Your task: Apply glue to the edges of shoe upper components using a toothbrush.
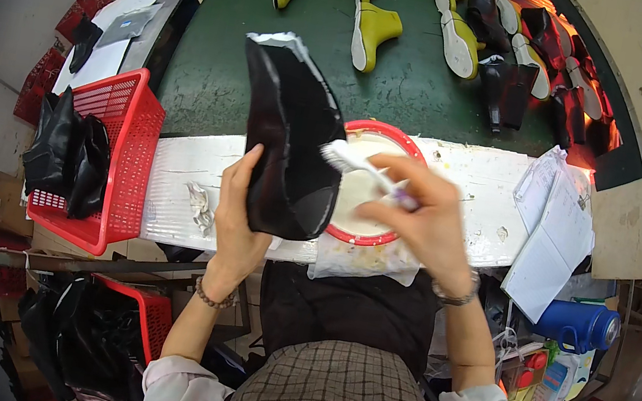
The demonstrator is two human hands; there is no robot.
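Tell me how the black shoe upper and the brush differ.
Color: the black shoe upper is dark with a whitish top edge; the brush is white with a purple section on its handle.
Size: the upper is far larger than the brush.
Pose: the upper is held roughly upright; the brush slants, bristles toward the upper.
Shared: each is held in one hand, the upper in the left, the brush in the right.

1. Upper centre-left: dark-green flat worktop (pixel 211 52) leaves passing room.
2. Centre: the raised, shiny black boot upper (pixel 280 138) stands in the way.
3. Left: red perforated plastic basket (pixel 138 155) blocks low passage.
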